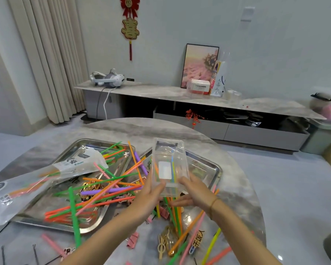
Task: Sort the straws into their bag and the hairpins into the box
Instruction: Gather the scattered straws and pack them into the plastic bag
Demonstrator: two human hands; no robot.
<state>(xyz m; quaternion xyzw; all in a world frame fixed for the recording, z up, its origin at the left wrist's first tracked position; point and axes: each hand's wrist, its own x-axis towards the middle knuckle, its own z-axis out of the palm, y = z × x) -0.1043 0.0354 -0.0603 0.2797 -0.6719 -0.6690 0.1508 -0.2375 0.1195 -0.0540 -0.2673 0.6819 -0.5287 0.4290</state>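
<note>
I've got the clear box (169,165) up over the tabletop's (237,188) middle, left hand (151,196) and right hand (196,190) both gripping its lower end, fingertips hidden behind it. Straws (103,190) litter the left tray (65,226) and near edge. The bag (27,186) lies at the left edge, partly cut off. Gold hairpins (163,245) sit by the near edge, blurry.

Round grey marbled counter (227,169). Carries one steel tray (65,225) left of centre, a second tray (216,170) just beside it; along the near edge, loose straws (187,232), gold hairpins (161,247), pink binder clips (132,240).
</note>
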